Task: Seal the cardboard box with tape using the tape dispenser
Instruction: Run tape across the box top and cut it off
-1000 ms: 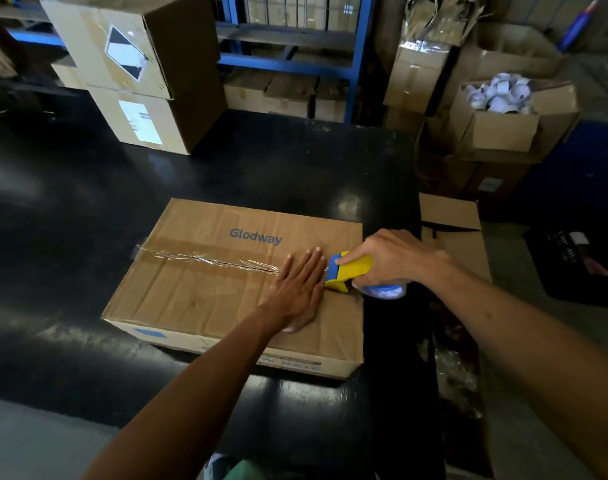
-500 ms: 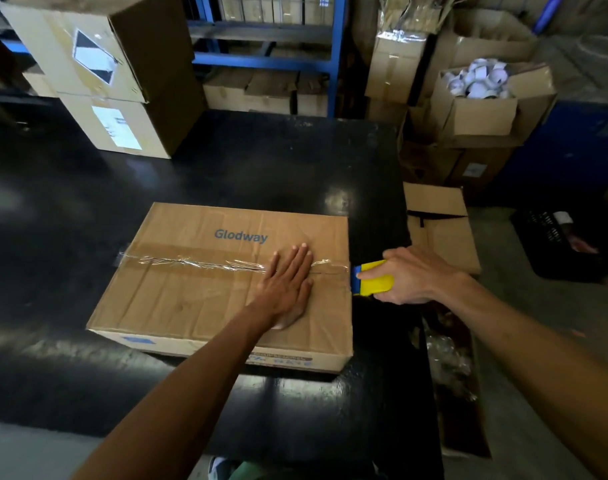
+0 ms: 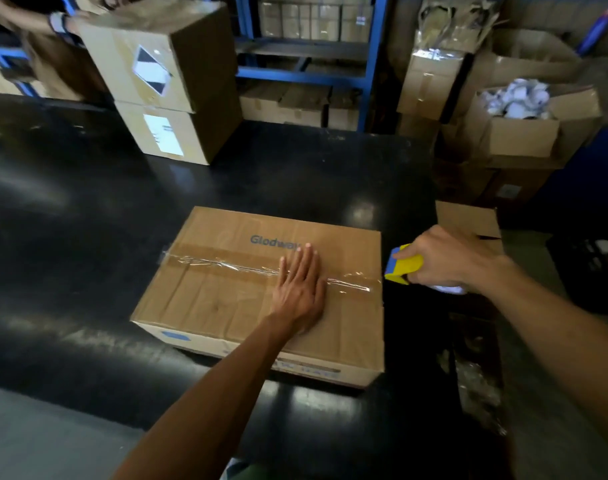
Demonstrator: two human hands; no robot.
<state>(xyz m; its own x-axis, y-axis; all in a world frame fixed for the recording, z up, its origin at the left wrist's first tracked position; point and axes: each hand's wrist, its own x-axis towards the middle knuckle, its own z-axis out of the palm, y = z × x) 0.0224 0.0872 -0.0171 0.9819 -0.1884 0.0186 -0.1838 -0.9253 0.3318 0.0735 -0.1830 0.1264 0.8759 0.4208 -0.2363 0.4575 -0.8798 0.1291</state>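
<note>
The cardboard box (image 3: 261,296) lies flat on the black worktop (image 3: 88,220), closed, with its long axis running left to right and slightly away toward the right. Blue lettering is printed on the far half of the top face.

A strip of clear tape (image 3: 226,266) runs along the long axis over the centre seam. Its left end folds over the left edge of the box; its right end reaches the right edge. The tape surface is wrinkled.

The left hand (image 3: 301,292) rests palm down on the box top, across the tape. Its fingers (image 3: 304,261) are straight, held together, and point away from the person.

The right hand (image 3: 444,259) grips the tape dispenser (image 3: 403,264), fingers curled round its handle. The dispenser is yellow with a blue front end. It sits just beside the right edge of the box, front end pointing left toward the box. Whether it touches the box edge cannot be told.

Two stacked boxes (image 3: 167,88) stand at the far side of the worktop, both closed, each with a label. To the right, beyond the worktop, an open carton (image 3: 524,136) holds white rolls (image 3: 517,98). Blue shelving (image 3: 309,71) behind holds further closed cartons.
</note>
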